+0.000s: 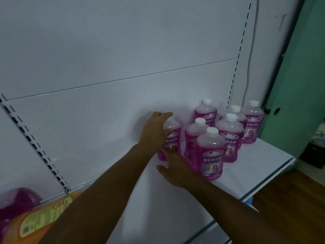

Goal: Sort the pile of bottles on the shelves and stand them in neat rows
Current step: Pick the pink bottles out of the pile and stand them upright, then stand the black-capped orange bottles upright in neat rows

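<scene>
My left hand (154,129) grips the top of a pink bottle (171,140) standing at the back of the shelf (255,173), and my right hand (173,169) is open with its fingers touching the bottle low down. Six more bottles (212,154) stand close by, so if I slide this one too fast I think it could bump them over. The labels say 地板清洁剂; the small print is too blurry.

Shelf (109,199) bare leftward; pink bottles (211,152) crowd right.
</scene>
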### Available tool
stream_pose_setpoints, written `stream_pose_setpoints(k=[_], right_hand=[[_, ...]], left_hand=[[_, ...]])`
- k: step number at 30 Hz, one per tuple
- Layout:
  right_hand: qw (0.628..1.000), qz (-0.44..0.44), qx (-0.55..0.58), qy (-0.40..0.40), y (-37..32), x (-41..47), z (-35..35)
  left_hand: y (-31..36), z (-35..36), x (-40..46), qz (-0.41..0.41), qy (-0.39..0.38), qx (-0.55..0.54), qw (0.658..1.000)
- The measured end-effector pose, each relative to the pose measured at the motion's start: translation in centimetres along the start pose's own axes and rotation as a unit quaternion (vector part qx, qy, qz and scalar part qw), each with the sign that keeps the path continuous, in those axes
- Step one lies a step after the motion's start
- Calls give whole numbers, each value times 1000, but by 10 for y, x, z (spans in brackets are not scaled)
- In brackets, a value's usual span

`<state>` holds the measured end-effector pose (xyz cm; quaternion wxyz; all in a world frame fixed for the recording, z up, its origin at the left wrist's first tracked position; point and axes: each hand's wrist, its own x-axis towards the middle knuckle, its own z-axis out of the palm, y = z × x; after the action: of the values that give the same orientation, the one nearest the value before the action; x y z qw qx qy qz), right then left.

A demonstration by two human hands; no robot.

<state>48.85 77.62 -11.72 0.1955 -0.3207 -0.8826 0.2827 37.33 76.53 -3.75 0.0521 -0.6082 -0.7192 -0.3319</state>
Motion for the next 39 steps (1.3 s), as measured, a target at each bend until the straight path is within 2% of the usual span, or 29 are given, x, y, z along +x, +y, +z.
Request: stream_pose_setpoints(k=[3, 7, 11, 15, 20, 29, 39], right_hand=[[999, 2, -24, 31, 5, 2, -2], [999, 10, -23, 22, 6, 2, 1], [1000, 23, -5, 1, -7, -1, 11], [998, 25, -47, -16, -31, -9, 20], [997, -4, -74, -6, -73, -21, 40], [997, -28, -74, -19, -127, -28, 65], [990, -74, -47, -112, -156, -43, 101]], left_hand=[[2, 7, 7, 6, -17, -9, 1000], [-9, 0, -2, 28, -62, -20, 997], [-27, -38, -32, 47, -65, 12, 997], [-48, -94, -63, 33, -59, 50, 996], [-76, -147, -105, -13, -42, 76, 996], [-98, -188, -155, -84, -68, 98, 989], [-109, -203, -221, -188, -90, 118, 971]])
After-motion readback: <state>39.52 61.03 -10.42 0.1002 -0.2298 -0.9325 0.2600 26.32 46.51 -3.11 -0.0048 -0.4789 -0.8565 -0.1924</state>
